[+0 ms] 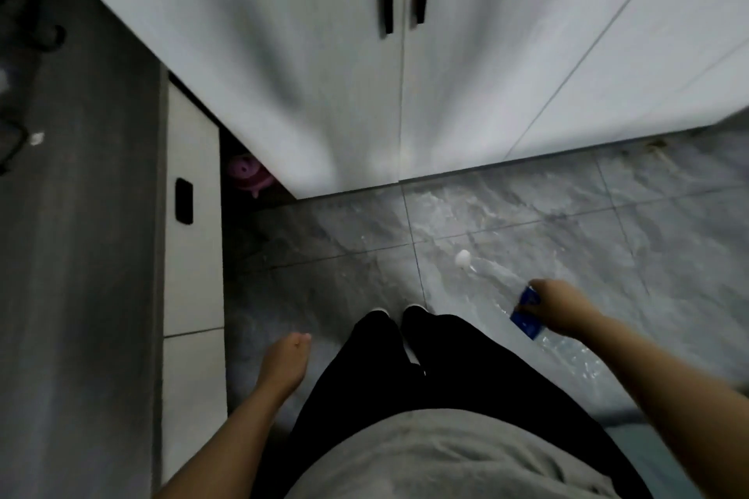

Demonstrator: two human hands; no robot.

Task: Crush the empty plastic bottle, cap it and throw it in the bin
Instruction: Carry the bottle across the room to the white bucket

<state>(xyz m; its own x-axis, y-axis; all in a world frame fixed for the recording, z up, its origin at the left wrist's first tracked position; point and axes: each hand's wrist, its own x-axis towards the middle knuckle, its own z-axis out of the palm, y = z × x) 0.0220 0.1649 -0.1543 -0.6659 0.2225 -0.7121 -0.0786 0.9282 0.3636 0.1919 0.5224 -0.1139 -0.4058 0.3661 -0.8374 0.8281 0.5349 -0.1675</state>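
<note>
Grey tiled floor (527, 223), white cabinet doors (324, 93) ahead. Right hand (557, 306) closed around clear plastic bottle (527, 310) at blue label, white cap (463, 258) on, contents not discernible through blur. Left hand (285, 359) loose, holding nothing. Pink object (247, 172) half hidden under cabinet.

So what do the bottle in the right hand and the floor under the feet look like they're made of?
Bottle: thin clear plastic, probably; the floor shows through its body, and it has a white cap and a glossy blue label. It is blurred, so crushed or not is unclear. The right hand grips it at the label.

Floor: grey marble-look tiles, polished; grout lines and soft glare show. Stone or ceramic, I cannot tell.
</note>
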